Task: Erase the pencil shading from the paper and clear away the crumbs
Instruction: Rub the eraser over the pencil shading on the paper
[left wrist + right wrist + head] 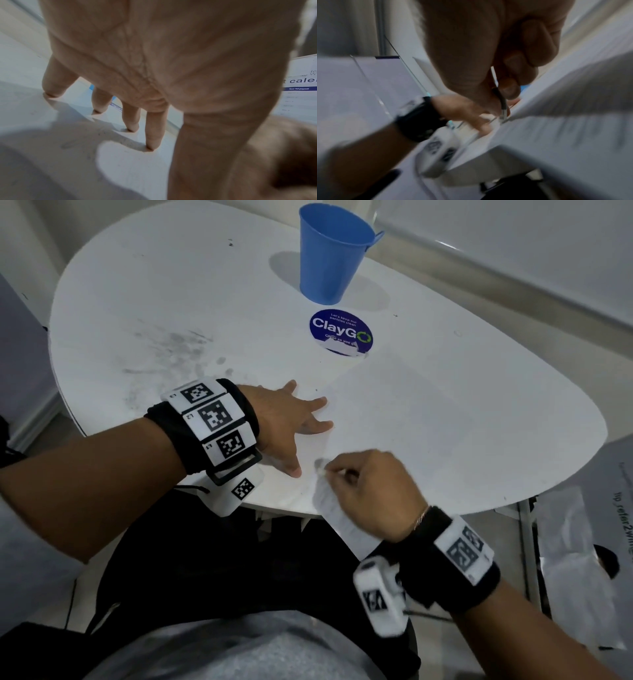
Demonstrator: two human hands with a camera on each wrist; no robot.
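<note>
Right hand (368,491) pinches slim pencil-end eraser (502,102): rub w/ short light strokes; flat, spread left hand (291,422) pins white paper sheet (428,422).

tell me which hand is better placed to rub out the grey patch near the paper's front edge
Right. The right hand pinches a thin tool right at the shading; the left hand lies flat, pinning the paper.
</note>
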